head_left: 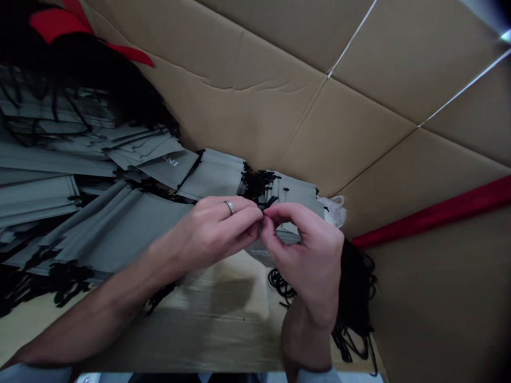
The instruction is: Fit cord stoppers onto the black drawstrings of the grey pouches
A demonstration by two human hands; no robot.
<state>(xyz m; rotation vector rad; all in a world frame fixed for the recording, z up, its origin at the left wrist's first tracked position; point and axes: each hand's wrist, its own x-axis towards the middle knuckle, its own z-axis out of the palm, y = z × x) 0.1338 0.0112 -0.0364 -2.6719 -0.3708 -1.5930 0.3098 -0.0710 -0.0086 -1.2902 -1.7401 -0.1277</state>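
Observation:
My left hand [223,226], with a ring on one finger, is closed, its fingertips pinched together in front of me. Facing it, my right hand [305,250] pinches thumb and forefinger at the same spot, and the fingertips of both hands nearly touch. Between them is a thin black cord [271,201], mostly hidden by the fingers. Just below hangs or lies a grey fabric pouch [259,254] with pale printed letters, partly covered by my hands. I cannot tell whether the cord belongs to this pouch.
Stacks of grey pouches [131,223] with black cords cover the left and back of the tabletop [223,319]. A heap of black cords [355,292] lies at the right. Cardboard walls [247,106] enclose the back and right. A red strip [435,213] runs along the right wall.

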